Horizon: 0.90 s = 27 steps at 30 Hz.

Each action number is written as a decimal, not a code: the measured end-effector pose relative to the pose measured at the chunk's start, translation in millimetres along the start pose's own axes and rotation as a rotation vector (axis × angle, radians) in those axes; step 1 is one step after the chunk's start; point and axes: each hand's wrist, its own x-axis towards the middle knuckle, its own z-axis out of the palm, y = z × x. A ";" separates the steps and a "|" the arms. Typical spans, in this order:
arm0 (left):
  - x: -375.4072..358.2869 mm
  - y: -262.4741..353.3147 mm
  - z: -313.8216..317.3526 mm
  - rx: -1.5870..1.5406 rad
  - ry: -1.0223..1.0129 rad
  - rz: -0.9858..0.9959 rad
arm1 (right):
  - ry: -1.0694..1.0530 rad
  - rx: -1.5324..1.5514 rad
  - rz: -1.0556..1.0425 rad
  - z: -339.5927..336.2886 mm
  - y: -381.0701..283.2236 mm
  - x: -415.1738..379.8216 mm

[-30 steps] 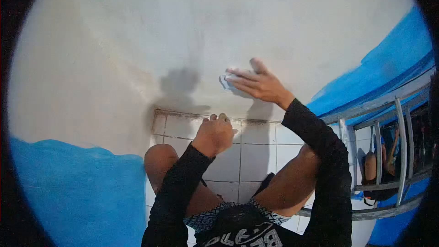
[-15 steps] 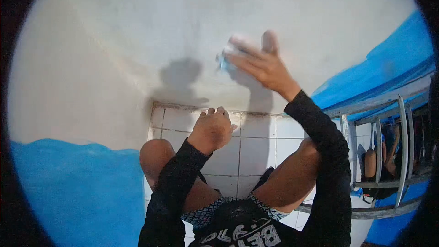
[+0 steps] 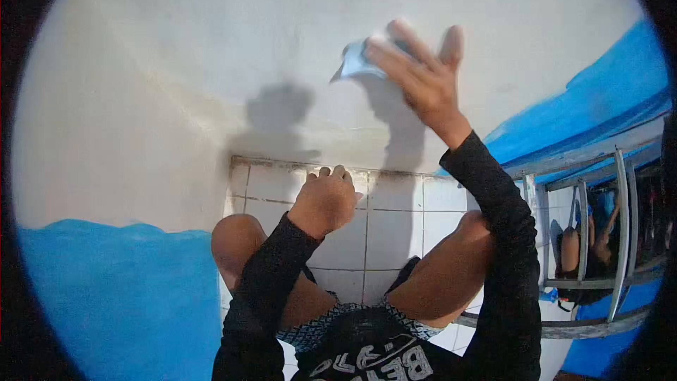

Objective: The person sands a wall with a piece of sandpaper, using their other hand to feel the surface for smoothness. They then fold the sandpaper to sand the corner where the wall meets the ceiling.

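My right hand (image 3: 427, 85) is up against the pale wall (image 3: 211, 35), its fingers pressing a light blue piece of cloth or paper (image 3: 358, 62) to the surface. The thumb and one finger stand apart from the others. The piece sticks out to the left of the fingertips. My left hand (image 3: 326, 201) hangs over the white tiled floor near the foot of the wall, back upward, fingers bent forward and partly spread. Nothing shows in it.
My bent knees (image 3: 240, 243) flank the tiles (image 3: 345, 243). Blue paint (image 3: 120, 289) covers the lower left wall, and more (image 3: 599, 99) the right wall. A metal-barred frame (image 3: 620, 226) stands at the right, with dark items behind it.
My right hand has moved up and slightly right along the wall with the light blue piece, which shows more clearly now. My left hand has barely moved.
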 end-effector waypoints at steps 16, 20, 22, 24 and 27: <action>5.1 2.3 -2.8 0.020 -0.009 0.020 | -0.201 0.136 -0.144 31.3 -25.1 -32.1; 0.1 4.1 -13.0 0.010 -0.023 -0.014 | -0.374 0.120 -0.318 56.0 -26.6 -67.5; -0.8 4.4 -15.2 0.010 -0.047 -0.060 | -0.272 0.058 -0.248 32.0 -19.6 -37.3; -2.9 -0.1 -8.6 0.014 0.002 -0.046 | -0.067 -0.084 -0.156 10.3 -14.1 -13.1; 0.6 -3.7 -2.5 0.014 0.037 -0.011 | -0.230 0.060 -0.077 23.6 -19.9 -30.1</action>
